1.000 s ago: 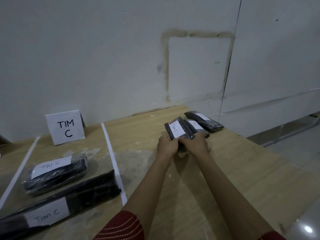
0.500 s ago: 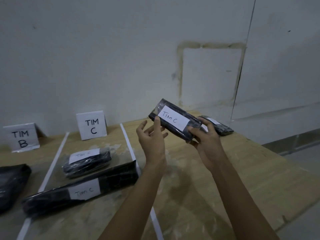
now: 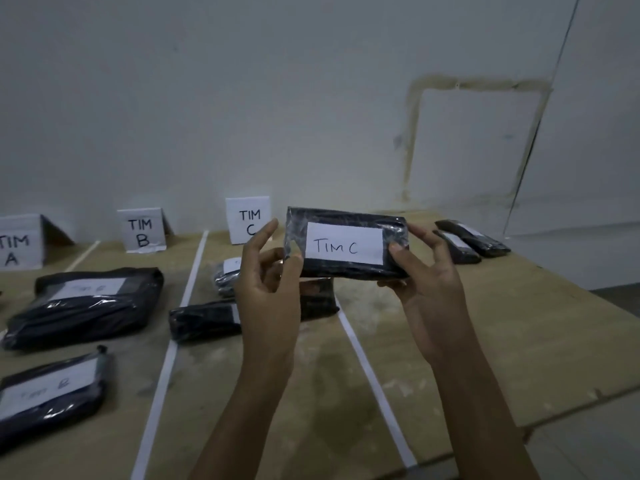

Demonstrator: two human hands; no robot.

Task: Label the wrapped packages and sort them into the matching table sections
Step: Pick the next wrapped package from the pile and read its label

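Note:
A black wrapped package [image 3: 346, 223] with a white label reading "TIM C" is held up level in front of me, above the table. My right hand [image 3: 427, 282] grips its right end, thumb on the label's edge. My left hand [image 3: 268, 292] pinches its left edge with the fingers spread. Behind the hands stands the "TIM C" sign [image 3: 247, 225]. Two labelled black packages lie in the C section: a small one [image 3: 225, 278] and a long one [image 3: 204, 320], both partly hidden by my left hand.
Signs "TIM B" [image 3: 140, 230] and "TIM A" [image 3: 19, 242] stand along the wall. Two packages [image 3: 86, 303] [image 3: 52, 393] lie in the B section. White tape strips [image 3: 166, 362] divide the wooden table [image 3: 502, 323]. Two more packages [image 3: 471, 240] lie at the far right.
The package rose from the right-hand pile and moved left, tilting until level and facing me. The view swung left, bringing the B and A signs into sight.

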